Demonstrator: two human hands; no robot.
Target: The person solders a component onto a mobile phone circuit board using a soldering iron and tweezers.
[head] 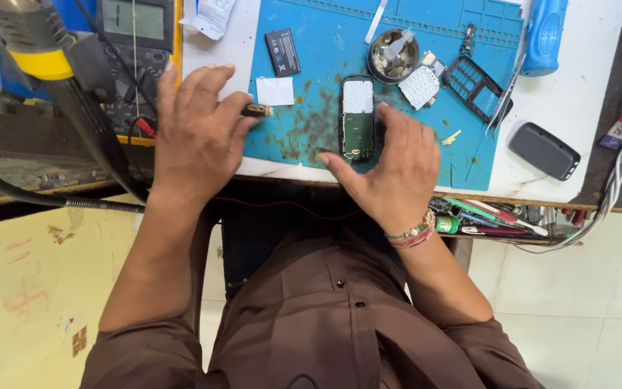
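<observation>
Your left hand (199, 137) pinches a small dark tool tip (257, 110) between thumb and fingers, at the left edge of the blue repair mat (311, 50). Your right hand (394, 169) lies spread and holds nothing, thumb touching the bottom of the opened phone board (358, 119), which lies upright mid-mat. A black battery (282, 52) rests well above; a metal dish (392, 56) sits just beside the white keypad (419, 86).

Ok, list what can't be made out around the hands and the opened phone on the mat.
- Left hand, head view: the palm covers most of the small dark tool; only its tip shows, so the grip can't be judged.
- Right hand: it hides the mat beneath, and whether the thumb touches the opened phone.
- Multimeter: cut by the top edge.
- Metal dish: contents too small to tell.
</observation>
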